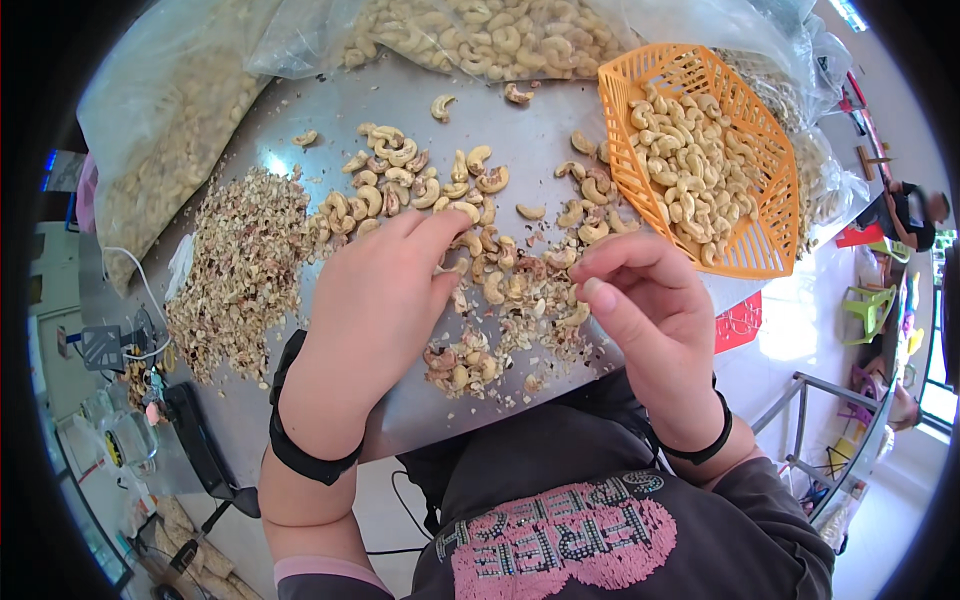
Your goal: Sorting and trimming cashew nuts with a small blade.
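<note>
Cashew nuts (pixel 395 165) lie loose on a metal table, some pale and some with reddish-brown skin. My left hand (pixel 378 300) reaches over them with its fingertips touching the heap; thumb and forefinger stand apart. My right hand (pixel 655 325) is raised just right of the heap, its thumb and forefinger pinched close together. Whatever may be between those tips is too small to make out. Below and between the hands lie more cashew pieces (pixel 462 368) among flakes of skin. Black bands circle both wrists.
An orange slatted basket (pixel 782 200) of pale cashews stands at the right. A wide pile of skin flakes and crumbs (pixel 245 250) covers the left. Clear plastic bags of cashews (pixel 190 130) line the far and left sides. People and stools show beyond the table at right.
</note>
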